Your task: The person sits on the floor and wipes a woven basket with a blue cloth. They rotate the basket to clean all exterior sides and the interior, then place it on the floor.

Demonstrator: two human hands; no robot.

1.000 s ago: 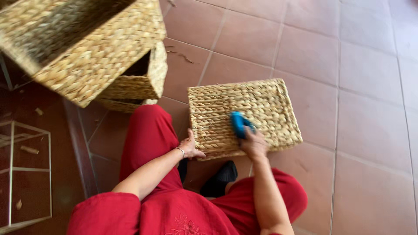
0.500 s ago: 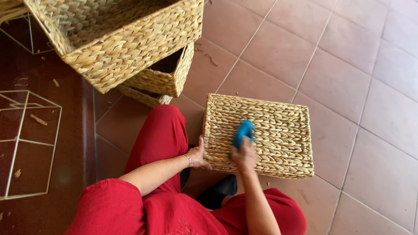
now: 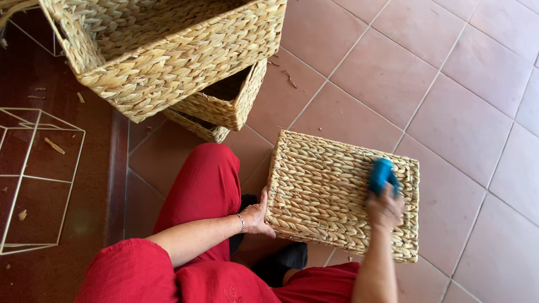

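- Woven basket (image 3: pixel 328 193) of pale braided straw lies upside down on the reddish floor tiles (image 3: pixel 466 129), flat base facing the camera, just in front of the person's knees.
- Its long axis runs from the near-left corner by the red trouser leg (image 3: pixel 202 185) out toward the far right, skewed a little against the grout lines of the tiles; the short sides face left and right.
- Left hand (image 3: pixel 259 216) rests against the basket's near-left edge, fingers spread and pressed on the weave, thumb along the rim; a thin bracelet (image 3: pixel 242 223) sits at the wrist.
- Right hand (image 3: pixel 384 206) lies on the base near its right end, fingers curled tight around a blue brush (image 3: pixel 382 174) whose upper end sticks out beyond the knuckles and touches the weave. The hand is slightly blurred.
- Larger open basket (image 3: pixel 168 62) of the same weave fills the upper left, tilted, with a smaller basket (image 3: pixel 224 104) tucked beneath it and another rim showing under that; all stand apart from the overturned one, with bare tile between.
- White wire frame (image 3: pixel 33 179), box-shaped, stands on the darker floor at far left, well apart from both hands.
- Bits of straw lie scattered on the tiles near the stacked baskets.
- Dark shoe (image 3: pixel 281 264) shows under the basket's near edge, between the legs.
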